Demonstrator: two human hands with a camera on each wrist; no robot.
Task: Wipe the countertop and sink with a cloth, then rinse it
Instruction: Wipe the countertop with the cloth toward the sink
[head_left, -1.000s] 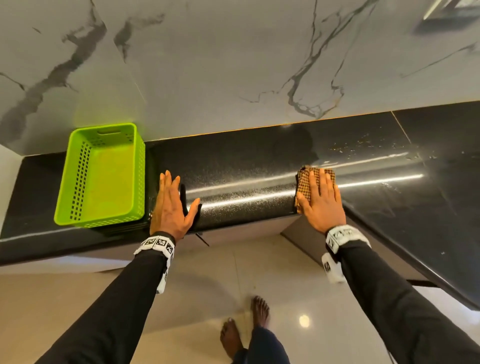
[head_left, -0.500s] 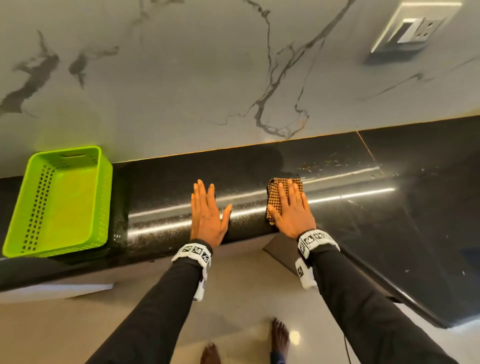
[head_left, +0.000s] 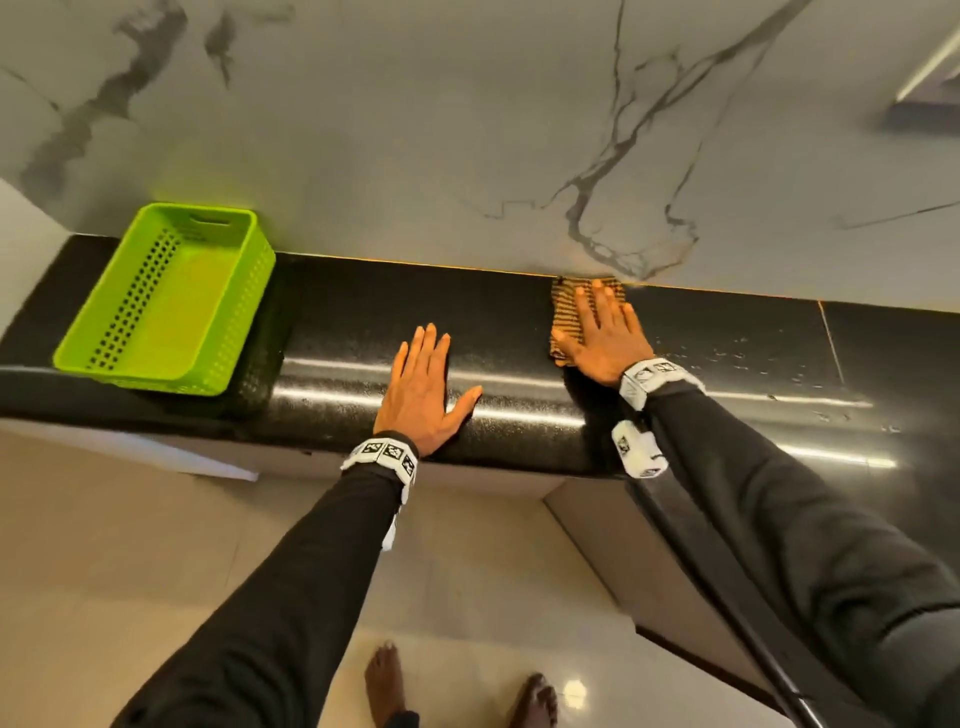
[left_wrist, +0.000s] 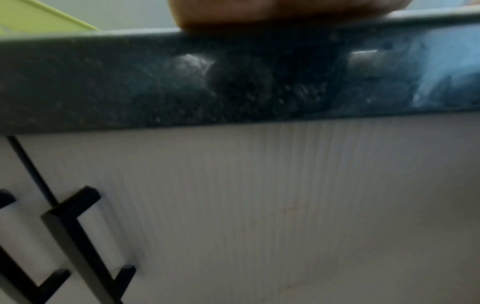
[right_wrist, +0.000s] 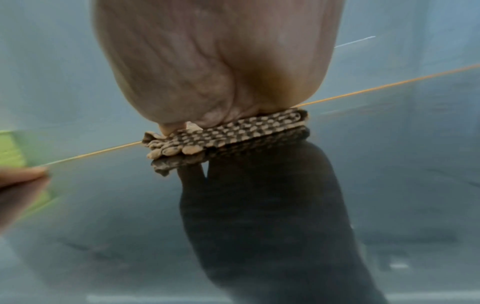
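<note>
A folded brown checked cloth (head_left: 569, 317) lies flat on the black countertop (head_left: 493, 322), right against the marble back wall. My right hand (head_left: 605, 332) presses it down with straight fingers; in the right wrist view the palm (right_wrist: 213, 67) sits on the cloth (right_wrist: 233, 133). My left hand (head_left: 421, 387) lies flat and spread on the countertop's front edge, to the left of the cloth, holding nothing. The left wrist view shows only the heel of that hand (left_wrist: 285, 12) over the counter's rounded edge (left_wrist: 182, 82). No sink is in view.
A lime green perforated basket (head_left: 166, 301) stands on the counter at the left end. Water drops and crumbs (head_left: 737, 353) speckle the counter right of the cloth. A wall socket (head_left: 930, 78) sits at the upper right. Cabinet handles (left_wrist: 75, 236) are below the counter.
My right hand has pushed the cloth from the counter's front part back to the wall. My left hand stayed flat near the front edge.
</note>
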